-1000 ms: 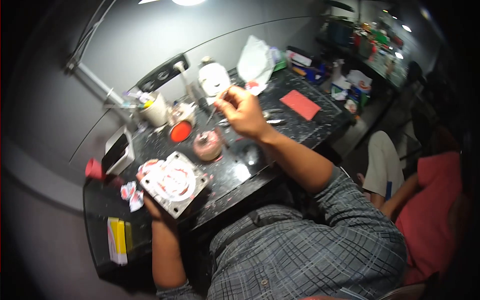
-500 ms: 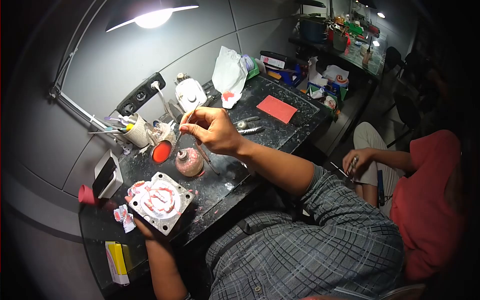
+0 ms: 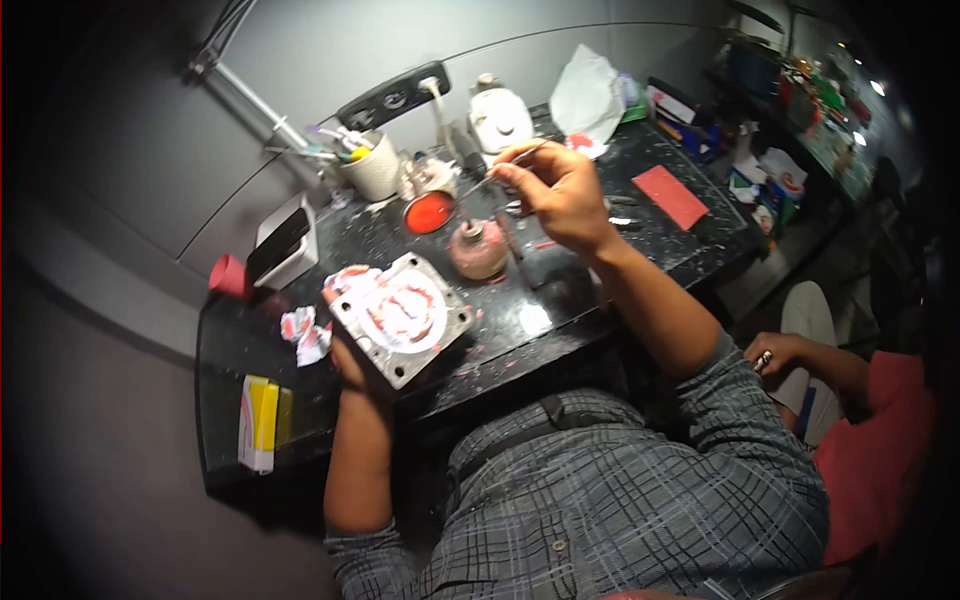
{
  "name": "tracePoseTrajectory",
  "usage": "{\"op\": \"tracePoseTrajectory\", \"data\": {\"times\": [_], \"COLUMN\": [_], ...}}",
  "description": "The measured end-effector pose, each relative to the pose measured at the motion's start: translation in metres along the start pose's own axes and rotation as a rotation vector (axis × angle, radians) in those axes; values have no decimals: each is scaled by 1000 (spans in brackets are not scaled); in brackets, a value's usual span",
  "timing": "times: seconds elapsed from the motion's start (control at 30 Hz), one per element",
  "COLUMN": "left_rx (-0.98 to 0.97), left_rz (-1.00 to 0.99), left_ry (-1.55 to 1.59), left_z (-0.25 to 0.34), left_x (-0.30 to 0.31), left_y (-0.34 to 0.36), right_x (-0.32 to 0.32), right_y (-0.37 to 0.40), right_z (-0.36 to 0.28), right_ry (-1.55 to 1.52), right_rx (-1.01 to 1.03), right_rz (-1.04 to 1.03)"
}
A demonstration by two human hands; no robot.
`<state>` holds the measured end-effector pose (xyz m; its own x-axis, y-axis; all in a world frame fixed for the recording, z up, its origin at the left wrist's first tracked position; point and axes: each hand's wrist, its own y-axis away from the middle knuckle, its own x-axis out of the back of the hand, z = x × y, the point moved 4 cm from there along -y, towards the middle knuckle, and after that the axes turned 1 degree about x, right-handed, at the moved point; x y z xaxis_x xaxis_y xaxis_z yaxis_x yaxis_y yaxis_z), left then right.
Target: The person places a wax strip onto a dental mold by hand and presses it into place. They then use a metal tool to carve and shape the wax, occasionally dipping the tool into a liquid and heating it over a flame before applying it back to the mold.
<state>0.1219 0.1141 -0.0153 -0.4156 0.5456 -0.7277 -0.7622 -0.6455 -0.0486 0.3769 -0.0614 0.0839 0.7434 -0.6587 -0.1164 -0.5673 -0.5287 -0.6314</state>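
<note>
Metal plate (image 3: 414, 362), L of frame ctr, on L hand (image 3: 350, 366); R hand (image 3: 560, 195) pinches thin tool (image 3: 479, 187); one-handed tilt could drop metal plate.

A gray wall (image 3: 300, 45), crossed by thin dark seams, rises behind a black desk (image 3: 235, 345) with pale specks (scraps, perhaps). A black power strip (image 3: 393, 97) and a metal lamp arm (image 3: 258, 105) stand out against it. Bright light glares off the desktop; a second table (image 3: 825, 125) recedes into dimness at upper right.
</note>
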Motion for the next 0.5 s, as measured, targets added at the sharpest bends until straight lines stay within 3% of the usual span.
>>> {"op": "tracePoseTrajectory", "data": {"times": [0.07, 0.33, 0.5], "left_rx": [70, 129, 106], "left_rz": [-54, -212, -118], "left_ry": [43, 149, 117], "left_z": [0, 0, 1], "left_x": [-11, -26, -33], "left_y": [7, 11, 14], "right_x": [-1, -1, -6], "right_y": [2, 2, 5], "right_z": [-1, -1, -7], "right_ry": [-21, -17, -52], "right_rx": [-79, -44, -80], "right_rz": [-21, -40, -82]}}
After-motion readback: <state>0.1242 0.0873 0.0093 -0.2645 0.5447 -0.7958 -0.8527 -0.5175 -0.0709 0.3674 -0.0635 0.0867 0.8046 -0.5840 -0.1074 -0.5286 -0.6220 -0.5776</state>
